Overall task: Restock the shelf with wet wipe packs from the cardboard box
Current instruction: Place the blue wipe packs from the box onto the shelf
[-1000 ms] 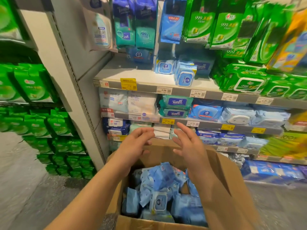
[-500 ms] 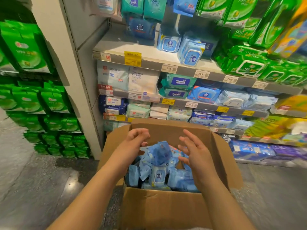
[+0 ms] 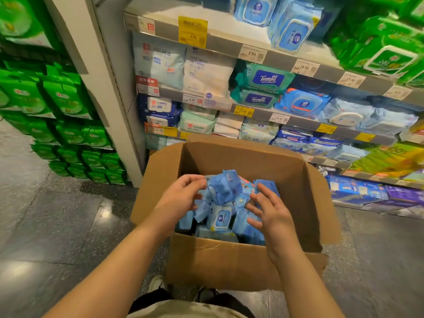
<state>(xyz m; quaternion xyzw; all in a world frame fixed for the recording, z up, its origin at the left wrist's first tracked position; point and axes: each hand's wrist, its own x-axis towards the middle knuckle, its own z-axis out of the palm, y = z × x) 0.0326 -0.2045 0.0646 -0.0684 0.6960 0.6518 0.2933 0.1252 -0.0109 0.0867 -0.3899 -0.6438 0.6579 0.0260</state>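
Wet wipe packs (image 3: pixel 221 204) filled the cardboard box (image 3: pixel 231 260); "Tempo" packs (image 3: pixel 263 80) sat far right. Left hand (image 3: pixel 177 199) touched one with curled fingers; right hand (image 3: pixel 270 213) hovered, spread wide.

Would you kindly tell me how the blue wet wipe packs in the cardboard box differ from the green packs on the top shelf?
The blue wet wipe packs lie jumbled at mixed angles in the brown cardboard box; the green packs sit stacked on the shelf. The blue ones look smaller. Both have a white-rimmed lid.
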